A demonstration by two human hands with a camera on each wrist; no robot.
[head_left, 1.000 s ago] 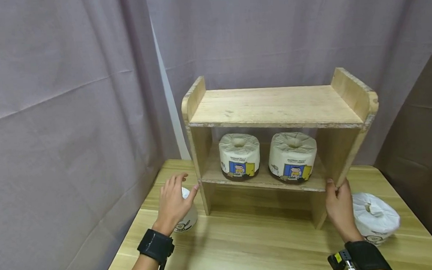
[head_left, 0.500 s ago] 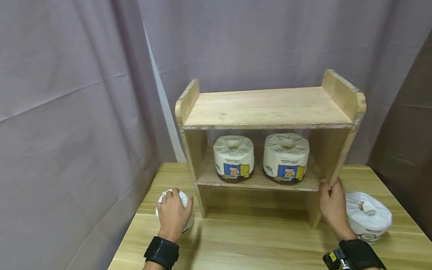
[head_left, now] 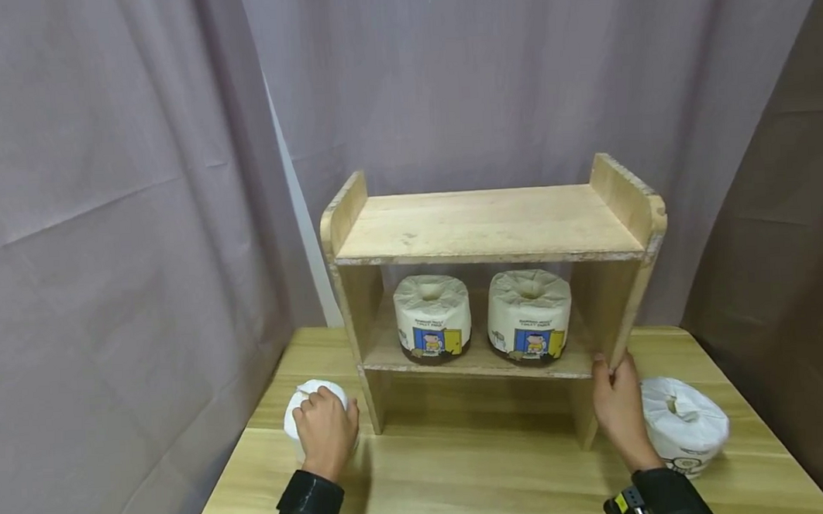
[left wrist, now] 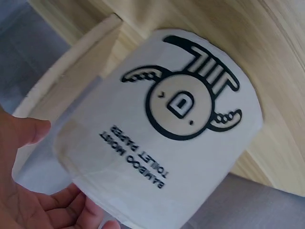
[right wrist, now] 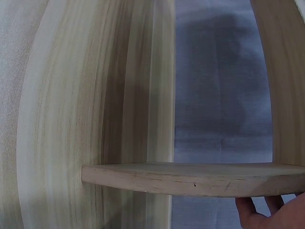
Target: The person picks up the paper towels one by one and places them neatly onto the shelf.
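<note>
A two-tier wooden shelf (head_left: 488, 223) stands on the wood-grain table, with two printed toilet rolls (head_left: 432, 318) upright on its middle board. To its left is a white toilet roll (head_left: 314, 392), whose wrapper (left wrist: 190, 105) shows a cartoon figure upside down in the left wrist view. My left hand (head_left: 325, 431) lies over the top of this roll, its fingers curled at the upper end and the thumb (left wrist: 35, 131) on the side toward the shelf. My right hand (head_left: 618, 408) grips the front edge of the shelf's right side panel, beside the middle board; its fingertips (right wrist: 248, 210) curl round the panel.
Another white toilet roll (head_left: 685, 421) stands on the table (head_left: 465, 487) right of the shelf, close to my right wrist. Grey curtains (head_left: 458, 76) hang behind and to the left, and a brown cloth (head_left: 768, 269) hangs at the right.
My left hand has come down from beside the left roll onto its top, and its fingers have curled. My right hand has kept its grip on the shelf. The head view has shifted slightly.
</note>
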